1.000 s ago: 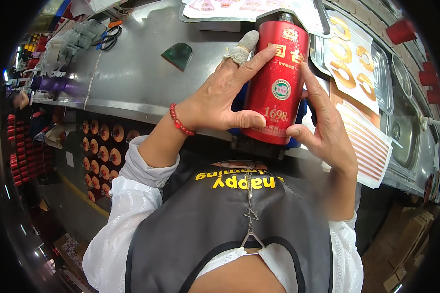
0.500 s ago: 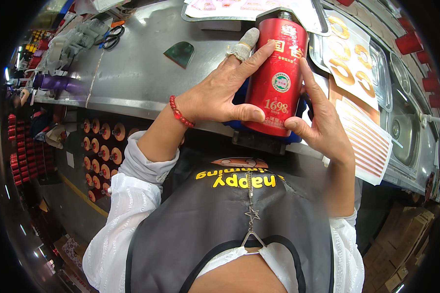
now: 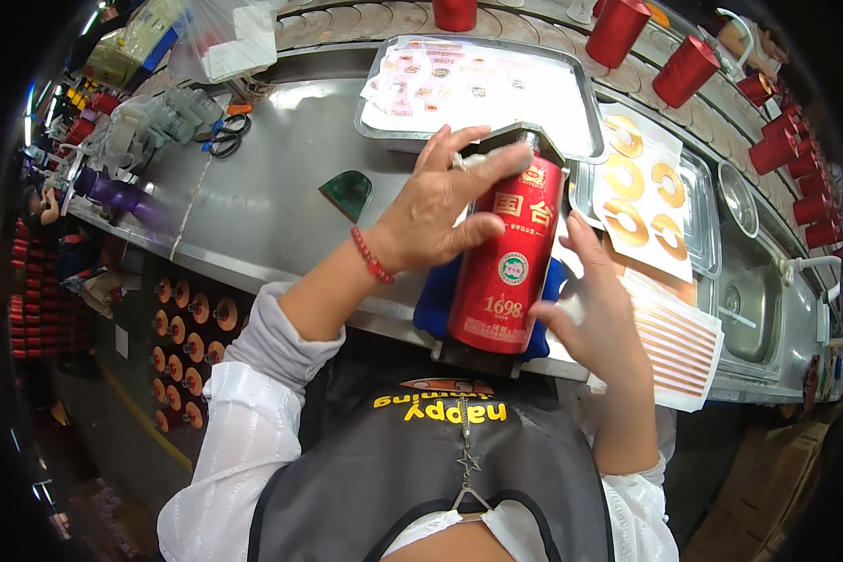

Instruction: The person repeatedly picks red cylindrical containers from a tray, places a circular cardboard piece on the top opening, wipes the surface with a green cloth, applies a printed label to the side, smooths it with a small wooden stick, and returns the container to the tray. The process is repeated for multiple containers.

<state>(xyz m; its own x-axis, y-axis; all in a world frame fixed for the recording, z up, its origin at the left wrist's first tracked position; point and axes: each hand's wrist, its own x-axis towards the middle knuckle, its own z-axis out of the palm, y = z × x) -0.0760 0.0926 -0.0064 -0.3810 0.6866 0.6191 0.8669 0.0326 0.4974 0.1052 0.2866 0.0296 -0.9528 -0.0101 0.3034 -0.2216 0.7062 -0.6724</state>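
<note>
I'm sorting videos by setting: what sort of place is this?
Probably a factory workshop with a production line: red containers, matching the handled bottle in colour, stand along a slatted conveyor, and printed sheets lie in a tray.

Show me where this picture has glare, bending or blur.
Head view: the white sheets in the tray glare, partly washed out; head view: the counter's front edge bows; head view: the red bottle looks fairly sharp, the right forearm smeared.
</note>
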